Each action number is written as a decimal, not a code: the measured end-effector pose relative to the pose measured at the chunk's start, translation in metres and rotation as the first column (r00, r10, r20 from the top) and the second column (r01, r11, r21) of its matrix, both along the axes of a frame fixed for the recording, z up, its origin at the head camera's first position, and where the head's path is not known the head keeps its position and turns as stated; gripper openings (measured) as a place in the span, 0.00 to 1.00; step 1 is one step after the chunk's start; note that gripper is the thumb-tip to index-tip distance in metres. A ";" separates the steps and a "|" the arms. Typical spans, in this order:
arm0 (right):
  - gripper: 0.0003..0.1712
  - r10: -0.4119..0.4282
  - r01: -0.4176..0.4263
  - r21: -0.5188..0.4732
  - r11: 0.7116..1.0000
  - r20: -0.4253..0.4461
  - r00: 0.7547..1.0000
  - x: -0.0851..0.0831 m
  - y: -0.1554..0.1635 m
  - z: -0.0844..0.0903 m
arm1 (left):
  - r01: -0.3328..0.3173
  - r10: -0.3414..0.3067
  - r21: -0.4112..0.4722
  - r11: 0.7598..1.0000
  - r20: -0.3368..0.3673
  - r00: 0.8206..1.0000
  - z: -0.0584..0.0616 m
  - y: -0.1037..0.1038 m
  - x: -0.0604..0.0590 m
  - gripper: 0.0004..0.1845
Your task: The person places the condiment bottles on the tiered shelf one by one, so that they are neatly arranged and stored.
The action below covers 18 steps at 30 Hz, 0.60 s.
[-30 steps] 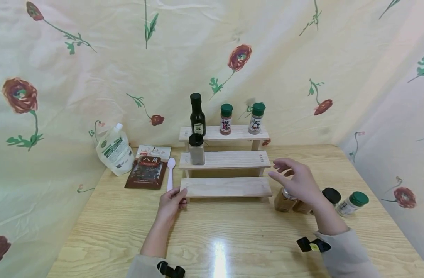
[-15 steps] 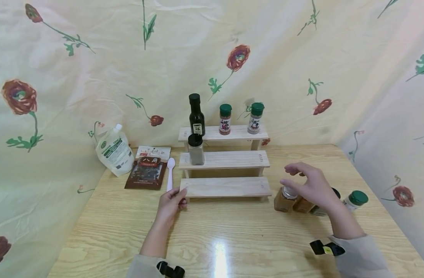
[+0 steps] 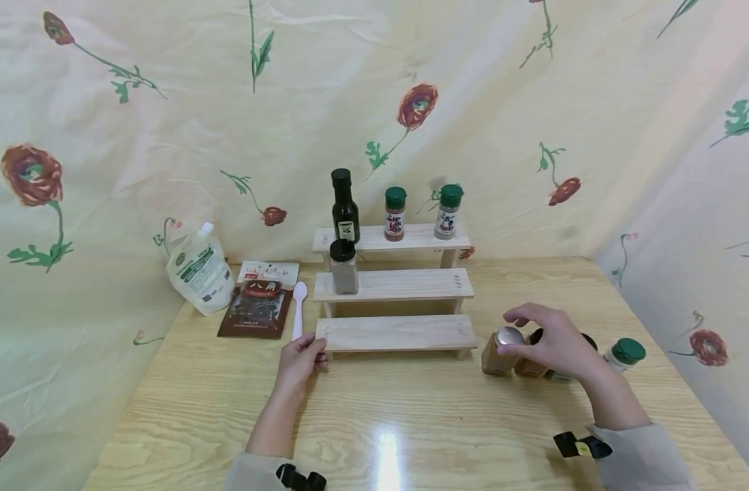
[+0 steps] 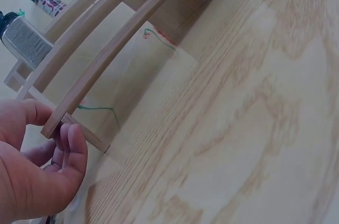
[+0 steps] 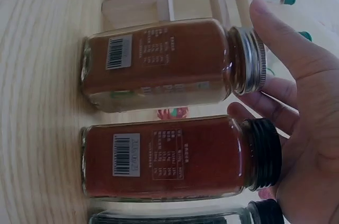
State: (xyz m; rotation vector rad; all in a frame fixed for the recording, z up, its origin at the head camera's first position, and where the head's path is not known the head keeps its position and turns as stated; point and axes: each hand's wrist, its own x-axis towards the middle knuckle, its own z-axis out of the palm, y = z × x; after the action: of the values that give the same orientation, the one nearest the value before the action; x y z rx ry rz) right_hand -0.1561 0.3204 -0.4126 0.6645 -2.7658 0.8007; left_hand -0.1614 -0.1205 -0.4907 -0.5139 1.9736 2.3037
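Observation:
My left hand [image 3: 302,363] grips the left end of the lowest board of a three-tier wooden spice rack [image 3: 399,334]; in the left wrist view the thumb lies above the board and curled fingers [image 4: 74,144] below it. My right hand [image 3: 555,344] is at the silver-lidded jar of brown powder [image 5: 159,65], standing right of the rack. Its thumb and fingers [image 5: 273,110] lie around the lid, with a gap showing in the head view; firm contact cannot be made out. Beside that jar stands a black-lidded jar of red-brown powder [image 5: 164,160], under the palm.
On the rack's top tier stand a dark bottle [image 3: 345,211] and two green-capped shakers [image 3: 395,218]; a black-lidded jar [image 3: 344,273] is on the middle tier. A green-capped shaker [image 3: 627,353] stands far right. Left lie a white pouch [image 3: 202,273], brown packet [image 3: 257,303] and spoon [image 3: 298,307].
My right hand has moved from beside the rack's middle tier rightward and down to the silver-lidded jar. My left hand has stayed on the rack.

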 end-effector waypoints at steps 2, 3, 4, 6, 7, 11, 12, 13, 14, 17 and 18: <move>0.30 -0.002 0.002 0.003 1.000 0.028 1.000 0.000 0.000 0.000 | -0.001 0.001 -0.001 1.000 -0.002 1.000 0.000 0.000 0.001 0.19; 0.30 -0.004 0.003 0.003 1.000 0.043 0.999 0.000 0.001 0.000 | 0.000 0.000 0.001 1.000 -0.004 1.000 0.000 0.000 0.001 0.19; 0.30 -0.006 0.006 0.006 1.000 0.059 0.998 0.001 0.001 0.000 | 0.003 -0.003 0.003 1.000 -0.005 1.000 0.000 0.000 0.001 0.19; 0.30 -0.012 0.010 0.018 1.000 0.094 0.996 0.001 0.001 0.001 | 0.004 -0.004 0.011 1.000 -0.002 1.000 0.000 0.000 0.001 0.20; 0.31 -0.013 0.011 0.022 1.000 0.110 0.994 0.001 0.002 0.002 | 0.008 -0.008 0.015 1.000 -0.002 1.000 0.000 -0.001 0.001 0.21; 0.32 -0.013 0.006 0.046 0.999 0.161 0.987 0.001 0.003 0.004 | 0.009 -0.009 0.013 1.000 -0.001 1.000 -0.001 -0.001 0.000 0.20; 0.32 -0.008 0.000 0.049 0.999 0.168 0.986 0.001 0.003 0.004 | 0.010 -0.010 0.014 1.000 -0.004 1.000 -0.001 -0.002 0.000 0.20; 0.32 -0.003 -0.006 0.053 0.999 0.172 0.985 0.001 0.003 0.004 | 0.011 -0.011 0.014 1.000 -0.006 1.000 -0.002 -0.002 0.000 0.20; 0.32 0.001 -0.011 0.058 0.998 0.174 0.985 0.001 0.003 0.005 | 0.010 -0.010 0.015 1.000 -0.008 1.000 -0.001 -0.002 0.000 0.20; 0.29 0.016 -0.027 0.064 0.998 0.165 0.986 0.001 0.004 0.004 | 0.014 -0.013 0.028 1.000 -0.020 1.000 0.000 -0.001 0.001 0.21; 0.28 0.022 -0.032 0.063 0.998 0.157 0.987 0.001 0.004 0.004 | 0.016 -0.015 0.034 0.999 -0.024 1.000 -0.001 -0.001 0.001 0.21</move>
State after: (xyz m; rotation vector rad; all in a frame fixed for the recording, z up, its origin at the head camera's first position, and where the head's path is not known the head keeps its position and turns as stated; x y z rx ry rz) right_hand -0.1550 0.3243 -0.4085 0.6799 -2.9415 0.8040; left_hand -0.1604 -0.1219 -0.4914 -0.4693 1.9372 2.3412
